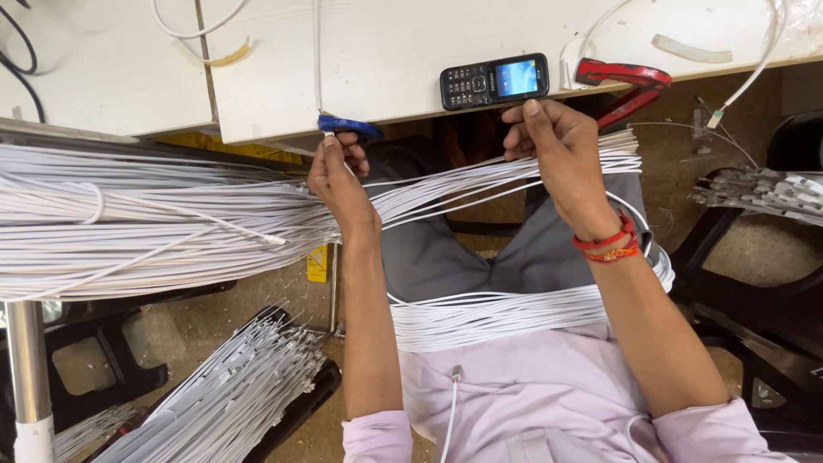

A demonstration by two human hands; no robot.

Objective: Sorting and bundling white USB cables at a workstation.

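Both hands' grip white cables (463, 184) below worktable (386, 51).

Black keypad phone (495, 81) at table edge, small screen lit blue

Both bare forearms reach forward, hands raised apart.

The left hand (339, 176) is curled closed with knuckles up; the right hand (557, 146) pinches with fingers bent, wrist angled inward.
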